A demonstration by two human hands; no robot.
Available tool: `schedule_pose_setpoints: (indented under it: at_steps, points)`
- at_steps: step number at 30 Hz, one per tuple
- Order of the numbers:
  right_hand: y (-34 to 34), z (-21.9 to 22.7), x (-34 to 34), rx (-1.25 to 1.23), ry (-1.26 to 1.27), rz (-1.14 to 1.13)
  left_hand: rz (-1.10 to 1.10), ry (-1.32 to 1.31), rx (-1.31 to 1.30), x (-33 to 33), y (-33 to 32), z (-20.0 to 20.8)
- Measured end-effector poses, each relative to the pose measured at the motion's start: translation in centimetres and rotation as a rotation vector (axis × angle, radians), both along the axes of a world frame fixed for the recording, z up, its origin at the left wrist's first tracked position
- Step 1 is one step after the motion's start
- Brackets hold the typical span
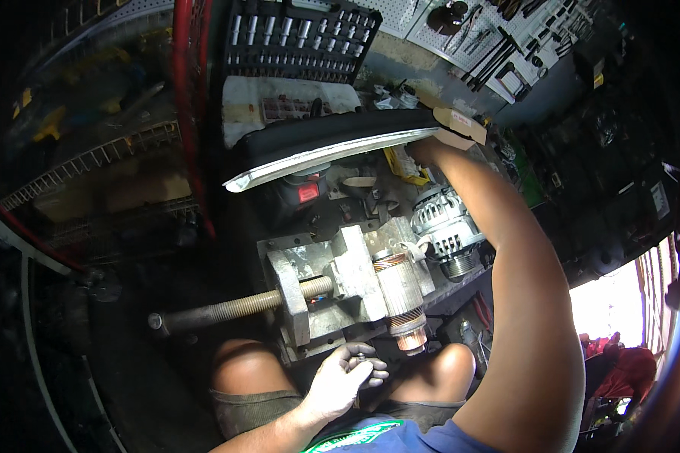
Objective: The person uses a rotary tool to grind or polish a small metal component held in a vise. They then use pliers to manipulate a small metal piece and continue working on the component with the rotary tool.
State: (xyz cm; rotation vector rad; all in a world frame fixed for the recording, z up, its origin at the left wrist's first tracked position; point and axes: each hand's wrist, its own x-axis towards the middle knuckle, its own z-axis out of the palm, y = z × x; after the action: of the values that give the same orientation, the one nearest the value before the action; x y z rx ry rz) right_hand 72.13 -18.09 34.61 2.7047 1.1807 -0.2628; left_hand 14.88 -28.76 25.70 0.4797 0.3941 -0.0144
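Observation:
My left hand (341,383) is raised over my lap, palm up, its fingers curled around what looks like a small metal part (362,358). Just beyond it, a steel bench vise (355,264) grips a motor armature (399,291) with copper windings, its copper commutator end tilted toward me. My right arm stretches far forward past an alternator (446,223). At its end my right hand (425,152) is beside a yellow bin (405,167) and below an open cardboard box flap (461,127). Shadow and the angle hide the fingers of that hand.
The vise's long threaded screw (242,308) juts out left. A long dark panel with a white edge (332,149) spans the bench above a black and red tool (304,192). Behind stand a socket set case (298,38) and a pegboard (499,45). Red-framed wire shelves (187,113) rise at left.

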Motion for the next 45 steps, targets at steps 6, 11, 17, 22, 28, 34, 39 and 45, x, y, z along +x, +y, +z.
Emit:
schedule_pose_setpoints:
  at_steps: [6,11,17,22,28,34,39,45]
  points:
    - [-4.7,6.5,-7.2,0.394,-0.322,0.296,0.028,-0.003,-0.006,0.1,-0.1,0.8]
    - [-17.8,10.8,-24.8,0.829,0.142,0.166,0.143,-0.049,-0.069,-0.8,-0.7,0.5]
    - [-31.2,3.0,-45.4,0.996,1.015,-0.335,0.16,0.018,-0.163,-2.2,-3.0,0.6]
    - [-36.4,-2.7,-52.2,1.239,1.41,-0.833,0.132,0.001,-0.139,-3.5,-6.2,0.9]
    - [-39.5,-3.9,-54.0,1.319,1.308,-0.668,0.114,-0.029,-0.119,-4.2,-9.9,1.5]
    - [-41.2,-4.0,-54.6,1.332,1.298,-0.651,0.161,-0.037,0.038,-4.8,-13.5,1.8]
    - [-42.2,-4.6,-55.0,1.397,1.335,-0.624,0.171,-0.045,0.071,-4.9,-15.1,2.2]
    - [-42.7,-6.0,-55.3,1.667,1.558,-0.626,0.168,0.117,0.267,-5.1,-15.3,3.0]
